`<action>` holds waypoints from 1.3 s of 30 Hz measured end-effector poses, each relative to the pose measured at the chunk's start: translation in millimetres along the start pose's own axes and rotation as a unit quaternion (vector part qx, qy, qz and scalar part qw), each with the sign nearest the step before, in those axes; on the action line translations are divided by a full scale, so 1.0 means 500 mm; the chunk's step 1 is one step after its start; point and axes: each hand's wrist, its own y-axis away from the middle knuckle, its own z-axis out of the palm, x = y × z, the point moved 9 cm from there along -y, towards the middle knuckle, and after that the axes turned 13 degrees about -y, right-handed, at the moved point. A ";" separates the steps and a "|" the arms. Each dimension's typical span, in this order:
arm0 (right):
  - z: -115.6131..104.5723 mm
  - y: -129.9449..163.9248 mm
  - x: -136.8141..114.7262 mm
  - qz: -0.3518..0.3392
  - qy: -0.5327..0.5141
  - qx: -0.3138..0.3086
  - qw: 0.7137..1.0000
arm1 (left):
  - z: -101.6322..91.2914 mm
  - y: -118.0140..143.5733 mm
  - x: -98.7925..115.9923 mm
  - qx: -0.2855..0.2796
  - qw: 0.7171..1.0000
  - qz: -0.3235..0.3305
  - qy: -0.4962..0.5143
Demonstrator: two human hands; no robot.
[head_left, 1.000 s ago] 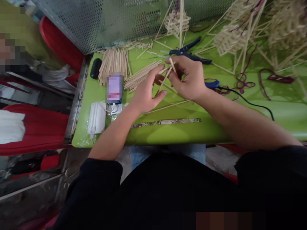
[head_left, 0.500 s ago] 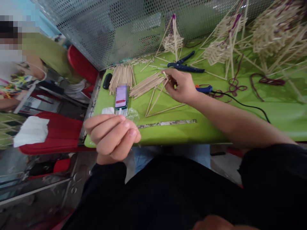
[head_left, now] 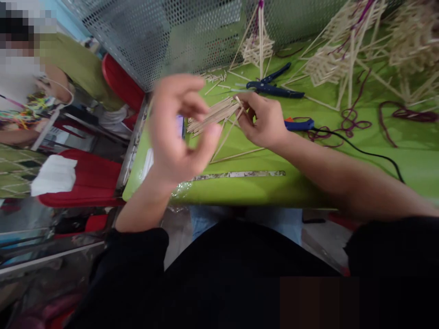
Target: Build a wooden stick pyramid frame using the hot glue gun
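Up near the lens, the left hand (head_left: 178, 132) hangs blurred above the near-left part of the green table (head_left: 308, 183), palm turned toward the camera, fingers loosely curled and thumb out; nothing shows in it, though the blur makes that hard to judge. Farther in, the right hand (head_left: 262, 121) rests low over the table with thumb and fingertips pinched on the top corner of a stick frame (head_left: 228, 137), a thin triangle of sticks whose lower edge lies on the table and runs back toward the wrist. Just left of that pinch lies a loose bundle of sticks (head_left: 212, 116), fanned flat, touching or nearly touching the frame's top. Part of a phone (head_left: 180, 125) peeks out behind the left hand.

A ruler (head_left: 240, 174) lies along the near edge of the table, in front of both hands. Beyond the right hand sit blue pliers (head_left: 274, 87), and just right of the knuckles a blue and orange tool (head_left: 298, 124) with a black cord (head_left: 360, 153) trailing to the right. Dark red string (head_left: 353, 123) loops beside it. Finished stick structures (head_left: 325, 64) stand at the back against a perforated metal panel (head_left: 154, 36). Off to the left, another person in a green sleeve (head_left: 68, 68) sits beside red chairs (head_left: 85, 178).
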 end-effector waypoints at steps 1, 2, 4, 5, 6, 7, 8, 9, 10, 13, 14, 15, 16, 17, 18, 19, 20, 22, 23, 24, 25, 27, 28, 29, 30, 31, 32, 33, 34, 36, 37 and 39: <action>-0.002 0.001 -0.005 0.005 0.000 0.012 1.000 | 0.036 -0.003 0.022 -0.035 0.999 0.038 -0.001; -0.003 0.002 -0.010 0.011 -0.002 0.020 1.000 | 0.072 -0.004 0.037 -0.069 0.995 0.072 -0.014; -0.002 0.003 -0.022 0.017 -0.010 0.026 0.999 | 0.125 -0.004 0.039 -0.096 0.990 0.099 -0.039; -0.001 0.003 -0.028 0.018 -0.016 0.025 0.999 | 0.143 -0.003 0.032 -0.095 0.989 0.101 -0.045; 0.001 0.004 -0.033 0.016 -0.022 0.024 0.999 | 0.154 -0.002 0.025 -0.086 0.990 0.100 -0.043; 0.002 0.004 -0.037 0.016 -0.028 0.022 0.999 | 0.161 0.001 0.017 -0.071 0.992 0.098 -0.037; 0.004 0.006 -0.038 0.019 -0.034 0.021 0.999 | 0.165 0.005 0.010 -0.052 0.994 0.094 -0.028; 0.005 0.007 -0.037 0.023 -0.037 0.019 0.999 | 0.167 0.011 0.003 -0.030 0.995 0.090 -0.018; 0.008 0.009 -0.035 0.027 -0.037 0.015 0.999 | 0.169 0.018 -0.003 -0.010 0.996 0.086 -0.011; 0.019 0.015 -0.029 0.039 -0.033 -0.004 0.999 | 0.174 0.039 -0.019 0.044 0.996 0.078 -0.003; 0.022 0.015 -0.027 0.045 -0.035 -0.009 0.998 | 0.177 0.044 -0.022 0.054 0.995 0.080 -0.007; 0.024 0.016 -0.024 0.054 -0.039 -0.010 0.998 | 0.181 0.047 -0.024 0.057 0.995 0.087 -0.013; 0.025 0.016 -0.020 0.066 -0.046 -0.010 0.997 | 0.186 0.049 -0.026 0.054 0.994 0.095 -0.020; 0.025 0.016 -0.015 0.080 -0.056 -0.006 0.995 | 0.190 0.051 -0.028 0.050 0.993 0.105 -0.023; 0.026 0.016 -0.010 0.096 -0.067 -0.004 0.993 | 0.194 0.051 -0.030 0.044 0.992 0.112 -0.023; 0.026 0.016 -0.005 0.113 -0.076 -0.003 0.991 | 0.197 0.050 -0.033 0.041 0.992 0.117 -0.020; 0.026 0.016 0.000 0.128 -0.082 -0.002 0.988 | 0.198 0.049 -0.038 0.039 0.992 0.116 -0.014; 0.024 0.016 0.008 0.149 -0.090 0.002 0.985 | 0.198 0.046 -0.047 0.040 0.993 0.109 -0.001; 0.022 0.016 0.010 0.154 -0.093 0.007 0.984 | 0.196 0.045 -0.049 0.042 0.993 0.106 0.006; 0.020 0.016 0.012 0.156 -0.099 0.011 0.983 | 0.193 0.044 -0.051 0.045 0.993 0.104 0.016; 0.019 0.017 0.014 0.157 -0.106 0.014 0.982 | 0.188 0.043 -0.052 0.049 0.993 0.102 0.029; 0.018 0.017 0.017 0.158 -0.112 0.015 0.981 | 0.179 0.040 -0.056 0.056 0.992 0.092 0.060; 0.018 0.017 0.018 0.160 -0.109 0.015 0.981 | 0.175 0.038 -0.060 0.059 0.992 0.081 0.074; 0.017 0.017 0.019 0.161 -0.103 0.015 0.982 | 0.173 0.037 -0.066 0.060 0.992 0.070 0.087; 0.014 0.016 0.020 0.161 -0.093 0.015 0.982 | 0.172 0.035 -0.072 0.059 0.992 0.058 0.096; 0.012 0.014 0.019 0.157 -0.082 0.015 0.984 | 0.172 0.034 -0.079 0.058 0.992 0.050 0.102; 0.009 0.012 0.017 0.149 -0.071 0.015 0.986 | 0.173 0.033 -0.085 0.056 0.992 0.045 0.106; 0.005 0.009 0.013 0.137 -0.059 0.015 0.989 | 0.175 0.032 -0.091 0.052 0.992 0.044 0.110; 0.002 0.005 0.009 0.122 -0.045 0.013 0.991 | 0.177 0.032 -0.097 0.047 0.991 0.044 0.115; -0.002 -0.001 0.000 0.093 -0.016 0.004 0.996 | 0.182 0.032 -0.109 0.038 0.990 0.041 0.126; -0.004 -0.004 -0.003 0.081 -0.002 -0.002 0.997 | 0.183 0.032 -0.115 0.033 0.990 0.041 0.133; -0.007 -0.007 -0.011 0.058 0.025 -0.013 0.998 | 0.185 0.031 -0.124 0.028 0.988 0.042 0.149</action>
